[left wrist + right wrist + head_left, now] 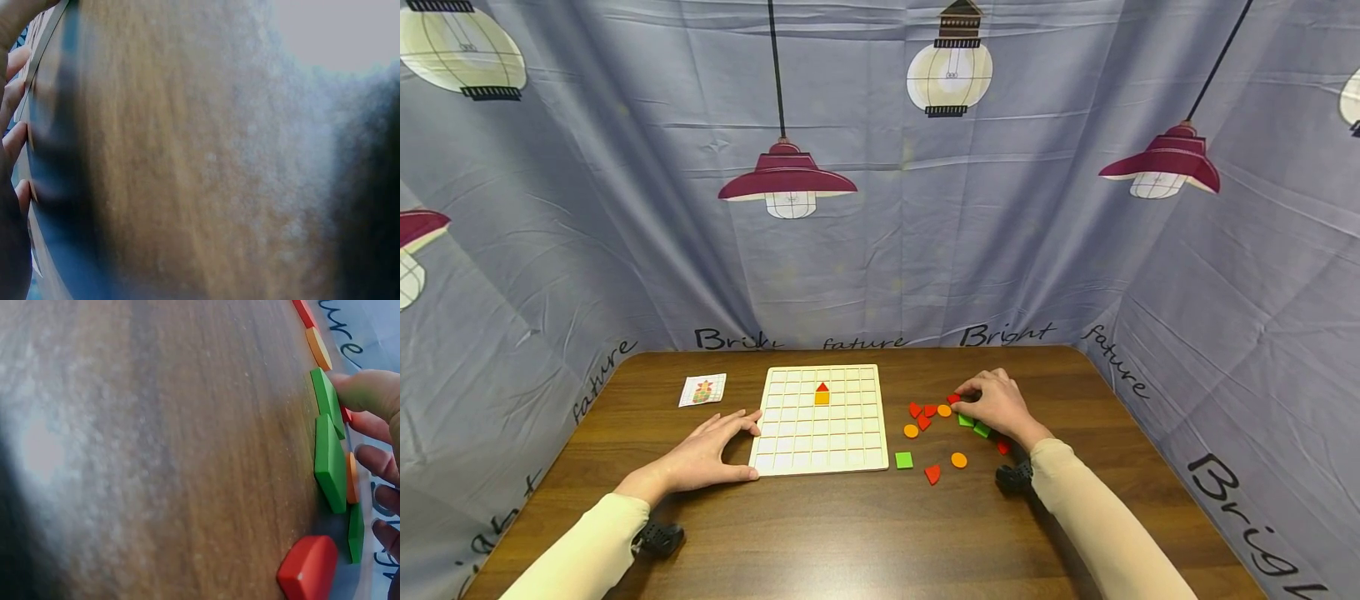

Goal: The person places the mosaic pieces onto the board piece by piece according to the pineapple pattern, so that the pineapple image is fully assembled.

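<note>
My left hand [706, 457] is at the left edge of the white grid board [820, 460], its thumb and fingers spread and touching the rim. An orange square [822, 398] lies on the board with a red triangle [823, 387] directly above it. Off to the right, my right hand [997, 403] reaches down among loose flat pieces. Its thumb and index finger pinch a red piece [953, 398], whose shape is partly hidden. Close under that hand lie green pieces [330, 464], and an orange disc [944, 411] is just left of the fingertips.
Red fan-shaped pieces [932, 474], orange discs [958, 460] and a green square [904, 460] are scattered right of the board on the wooden table [850, 542]. A card with a printed figure [703, 390] lies at the back left. Printed curtains [880, 275] surround the table.
</note>
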`<state>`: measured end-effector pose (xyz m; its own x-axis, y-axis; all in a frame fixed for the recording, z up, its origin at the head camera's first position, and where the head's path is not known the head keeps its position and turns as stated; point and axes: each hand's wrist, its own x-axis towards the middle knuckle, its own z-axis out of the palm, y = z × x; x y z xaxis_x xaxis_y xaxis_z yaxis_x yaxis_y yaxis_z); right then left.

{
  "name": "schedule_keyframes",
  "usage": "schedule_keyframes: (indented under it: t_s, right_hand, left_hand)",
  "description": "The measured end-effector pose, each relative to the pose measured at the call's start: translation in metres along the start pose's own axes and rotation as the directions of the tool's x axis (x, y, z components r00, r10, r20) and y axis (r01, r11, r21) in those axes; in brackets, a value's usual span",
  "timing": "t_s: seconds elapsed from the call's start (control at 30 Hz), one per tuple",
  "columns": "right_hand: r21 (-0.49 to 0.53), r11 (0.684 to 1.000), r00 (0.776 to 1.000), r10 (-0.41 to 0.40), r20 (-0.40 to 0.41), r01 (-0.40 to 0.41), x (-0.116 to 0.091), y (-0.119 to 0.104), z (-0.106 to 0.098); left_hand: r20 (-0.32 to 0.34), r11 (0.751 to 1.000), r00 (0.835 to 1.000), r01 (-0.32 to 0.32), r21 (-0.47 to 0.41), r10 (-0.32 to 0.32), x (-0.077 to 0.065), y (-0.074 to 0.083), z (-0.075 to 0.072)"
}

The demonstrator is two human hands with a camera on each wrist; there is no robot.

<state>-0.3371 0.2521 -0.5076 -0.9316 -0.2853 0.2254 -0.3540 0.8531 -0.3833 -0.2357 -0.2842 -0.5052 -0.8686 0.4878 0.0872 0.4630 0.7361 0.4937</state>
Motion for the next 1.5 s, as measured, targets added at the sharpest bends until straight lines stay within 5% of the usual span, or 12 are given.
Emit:
schedule_keyframes:
  t_s: [0.53, 0.77, 1.07, 1.5]
  right_hand:
    - [-0.005, 1.0, 1.0, 0.004, -0.03, -0.004, 0.008, -0.014, 0.003]
    - [0.046, 0.995, 0.995, -0.084, -0.048, 0.087, 0.029, -0.064, 0.012]
    - [0.092, 0.98, 0.983, -0.18, 0.024, 0.177, 0.05, -0.134, 0.049]
    - [0.078, 0.988, 0.989, -0.138, 0.056, 0.134, 0.063, -0.173, 0.086]
  left_hand:
    - [-0.001, 1.0, 1.0, 0.0, 0.006, 0.0, 0.0, -0.002, 0.001]
    - [0.005, 1.0, 1.0, 0.008, 0.004, -0.008, -0.001, -0.002, 0.0]
    - [0.007, 1.0, 1.0, -0.002, 0.001, 0.002, 0.0, 0.0, 0.0]
    - [0.009, 1.0, 1.0, 0.01, -0.011, -0.009, -0.001, -0.002, 0.0]
